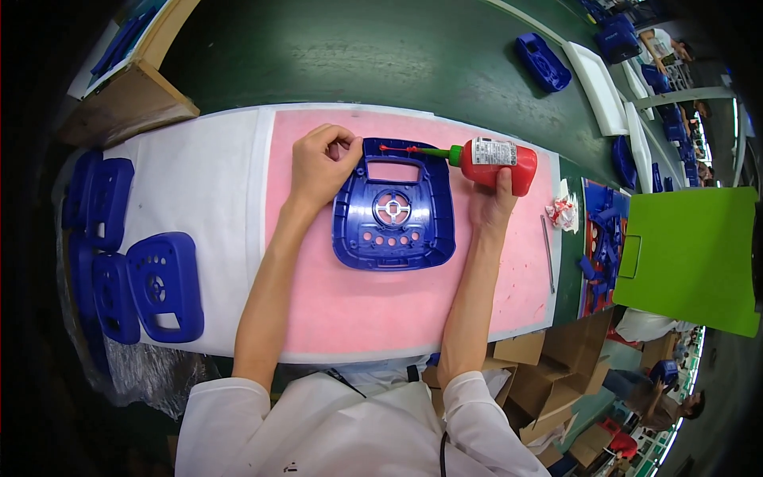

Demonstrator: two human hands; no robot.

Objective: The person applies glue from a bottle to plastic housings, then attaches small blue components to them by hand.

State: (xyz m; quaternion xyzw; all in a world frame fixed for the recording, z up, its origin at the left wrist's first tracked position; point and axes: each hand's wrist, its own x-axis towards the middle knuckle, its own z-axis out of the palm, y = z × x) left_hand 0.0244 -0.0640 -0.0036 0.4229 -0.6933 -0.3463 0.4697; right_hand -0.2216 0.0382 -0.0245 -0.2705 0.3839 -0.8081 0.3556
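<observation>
white shirt (342,429) nearest, right grip (494,204) clasps bottle (524,168) with printed label (494,150), left (324,163) pinches panel (429,208).

There is one red bottle (520,167), one centred blue shell (422,210) and one metal rod (548,254).

The bottle (520,171) is red, its nozzle (455,155) green — the panel (358,215) deep blue, the sheet (358,318) pink.

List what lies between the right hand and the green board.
In the head view, rightward from the right hand: pink sheet, a thin metal rod, a crumpled white wad stained red, then small blue parts before the green board.
</observation>
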